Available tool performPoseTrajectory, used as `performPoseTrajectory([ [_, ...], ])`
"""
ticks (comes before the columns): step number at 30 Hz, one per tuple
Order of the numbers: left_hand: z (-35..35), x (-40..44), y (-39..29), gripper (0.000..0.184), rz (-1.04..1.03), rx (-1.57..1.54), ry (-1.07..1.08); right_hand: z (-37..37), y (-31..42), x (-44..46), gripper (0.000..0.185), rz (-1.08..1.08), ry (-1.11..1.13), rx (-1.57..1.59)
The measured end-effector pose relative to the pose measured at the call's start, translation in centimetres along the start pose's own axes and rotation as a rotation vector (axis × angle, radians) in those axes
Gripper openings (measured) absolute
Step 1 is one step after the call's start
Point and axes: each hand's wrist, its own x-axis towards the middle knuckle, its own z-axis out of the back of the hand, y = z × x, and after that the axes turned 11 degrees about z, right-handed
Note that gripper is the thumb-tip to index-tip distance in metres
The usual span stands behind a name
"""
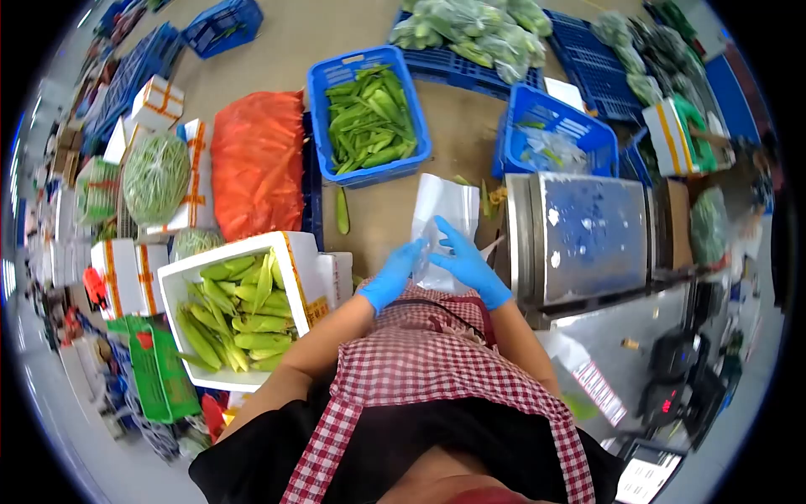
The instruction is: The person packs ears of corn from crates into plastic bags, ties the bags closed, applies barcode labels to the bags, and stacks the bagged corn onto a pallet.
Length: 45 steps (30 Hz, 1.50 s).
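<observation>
A clear plastic bag (447, 206) hangs in front of my apron, flat and crinkled. My left hand (393, 275), in a blue glove, grips the near left edge of this bag. Over its right side, my right hand (474, 267), gloved the same way, has its fingers spread apart and touching the plastic. To the left stands a white foam box (304, 273) with green ears of corn (262, 323) in their husks. Beyond the bag, a blue crate (369, 178) holds loose green husks (382, 109).
At the right is a metal platform scale (592, 235), with a blue crate (600, 139) of plastic bags behind it. A red mesh sack (256, 164) stands at the left. One husk (342, 210) lies on the floor. Bagged corn (478, 29) rests on a blue pallet at the back.
</observation>
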Motion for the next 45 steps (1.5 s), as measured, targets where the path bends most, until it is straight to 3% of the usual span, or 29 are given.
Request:
performPoseTrajectory([
  [3,-0.1,1.8,-3.4,0.031,-0.097,-0.309,0.024,0.0,-1.7,4.7,0.070,-0.122,0.101,0.166],
  [7,-1.8,4.1,-8.3,0.028,-0.190,-0.175,-0.175,2.2,-3.3,10.7,0.063,-0.177,-0.075,0.347],
  [8,-1.3,6.3,-7.8,0.027,-0.237,-0.130,-0.196,3.5,-1.9,12.0,0.048,-0.223,-0.135,0.583],
  [10,-2.7,8.3,-10.1,0.027,-0.305,-0.082,-0.232,6.9,-1.0,14.4,0.028,-0.196,0.042,0.177],
  [11,-4.0,8.1,-11.2,0.026,-0.316,-0.082,-0.247,7.9,-3.5,15.4,0.029,-0.245,0.120,0.305],
  [12,-6.0,9.4,-14.1,0.025,-0.273,-0.076,-0.338,11.4,-3.1,17.9,0.028,-0.007,0.233,0.004],
  [14,-7.3,10.1,-15.8,0.024,-0.308,-0.209,-0.348,13.4,-1.8,20.0,0.025,0.081,0.237,-0.008],
  [15,-7.3,10.4,-16.4,0.023,-0.336,-0.239,-0.398,13.9,-2.7,21.5,0.024,-0.174,0.169,0.030],
  [18,-4.6,10.3,-18.1,0.022,-0.331,-0.333,-0.481,15.8,-7.6,25.0,0.020,-0.399,0.010,0.569],
  [20,-1.0,11.6,-17.8,0.028,-0.391,-0.678,-0.302,16.3,-8.8,27.0,0.019,-0.624,-0.147,0.876],
  [21,-0.1,11.5,-18.3,0.031,-0.437,-0.933,-0.192,16.8,-10.8,28.2,0.019,-0.564,-0.153,0.952],
  [23,1.9,10.1,-19.8,0.037,-0.608,-0.940,0.049,18.6,-17.1,31.4,0.020,-0.440,-0.168,1.103],
  [24,4.7,10.3,-19.3,0.040,-0.563,-1.013,0.082,19.4,-20.1,32.6,0.021,-0.383,-0.173,1.175],
  [26,6.8,9.0,-20.6,0.036,-0.524,-0.930,-0.051,21.3,-13.6,33.7,0.026,-0.173,-0.110,0.682],
  [27,9.1,8.7,-19.8,0.032,-0.537,-0.829,-0.141,21.5,-14.5,35.6,0.025,-0.261,-0.152,0.966],
  [28,12.9,10.0,-18.5,0.028,-0.560,-0.862,0.203,21.7,-15.3,37.4,0.024,-0.360,-0.218,1.242],
  [29,13.1,10.4,-19.4,0.032,-0.575,-0.679,-0.082,20.7,-14.3,38.3,0.023,-0.180,-0.208,0.931],
  [30,13.2,10.7,-20.4,0.039,-0.519,-0.451,-0.391,20.5,-15.0,40.0,0.021,-0.141,-0.248,0.788],
  [31,13.4,11.1,-21.3,0.049,-0.407,-0.258,-0.664,19.5,-7.6,40.5,0.021,-0.099,-0.220,0.340],
  [32,12.2,10.8,-24.2,0.072,-0.476,-0.159,-0.703,18.5,-7.9,42.9,0.022,-0.162,-0.324,0.761],
  [33,13.3,11.8,-26.9,0.085,-0.593,0.267,-0.934,16.3,-2.3,44.2,0.022,-0.203,-0.409,0.786],
  [35,10.3,11.3,-33.9,0.100,-0.800,0.324,-0.667,12.8,-0.3,46.7,0.022,-0.239,-0.284,0.706],
  [36,10.8,14.2,-34.5,0.102,-0.920,0.634,-0.713,11.0,1.6,47.9,0.022,-0.254,-0.259,0.680],
  [38,10.0,16.4,-37.9,0.084,-0.737,0.738,-0.862,7.0,5.6,50.8,0.025,-0.283,-0.209,0.633],
  [41,18.3,22.4,-38.5,0.050,-0.523,0.324,-0.844,5.6,7.0,56.6,0.029,0.013,0.226,-0.088],
  [42,20.9,22.0,-39.9,0.039,-0.628,0.379,-0.958,5.2,10.9,57.2,0.037,0.279,0.307,-0.707],
  [43,23.1,20.8,-41.6,0.030,-0.725,0.435,-1.072,5.4,10.5,58.7,0.041,0.572,0.307,-1.057],
  [44,24.4,19.3,-43.7,0.029,-0.810,0.482,-1.104,5.4,9.6,61.0,0.038,0.517,0.355,-1.341],
  [45,25.5,17.5,-46.3,0.028,-0.899,0.529,-1.138,5.8,9.0,63.6,0.038,0.673,0.305,-1.455],
])
